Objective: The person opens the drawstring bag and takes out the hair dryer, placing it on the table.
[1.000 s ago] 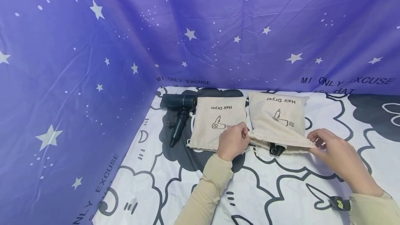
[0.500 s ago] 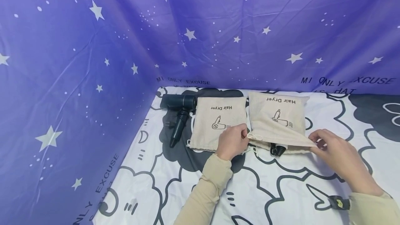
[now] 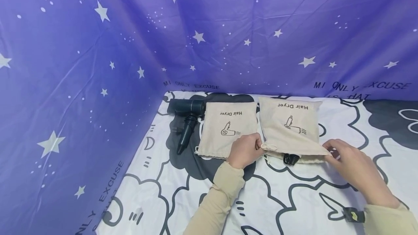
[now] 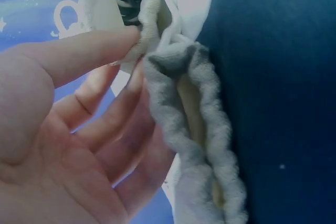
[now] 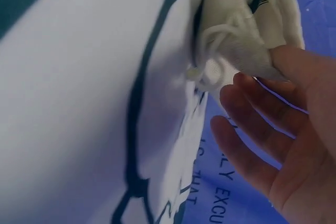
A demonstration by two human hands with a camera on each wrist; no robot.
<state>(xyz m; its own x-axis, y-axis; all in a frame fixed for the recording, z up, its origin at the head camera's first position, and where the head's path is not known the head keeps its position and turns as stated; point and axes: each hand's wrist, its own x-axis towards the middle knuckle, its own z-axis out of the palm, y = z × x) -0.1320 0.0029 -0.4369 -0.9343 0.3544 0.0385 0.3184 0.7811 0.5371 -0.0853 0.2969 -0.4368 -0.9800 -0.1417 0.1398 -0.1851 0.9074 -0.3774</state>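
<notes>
Both hands are at the mouth of a cream drawstring bag (image 3: 290,140) printed "Hair Dryer", the right one of two. My left hand (image 3: 245,151) pinches the left corner of its mouth between thumb and fingers. At the other corner, my right hand (image 3: 351,162) pinches the cloth; the right wrist view shows thumb (image 5: 302,64) and forefinger on it, other fingers loosely bent. Between the hands a coiled black cord (image 3: 290,159) sticks out of the mouth. Most of what the bag contains is hidden. White drawstrings (image 5: 223,38) hang at the corners.
To the left lies a second cream bag (image 3: 213,142) with the same print, flat, partly under my left hand's edge in the head view. Beyond it is a dark hair dryer (image 3: 187,108) with its plug. Purple star-printed curtains (image 3: 248,57) bound the patterned cloth (image 3: 183,206) behind and left.
Both hands have come slightly lower, keeping their pinch on the bag's corners. The upper edge of its mouth has dropped a little over the cord's base. The hair dryer and left bag stay put.
</notes>
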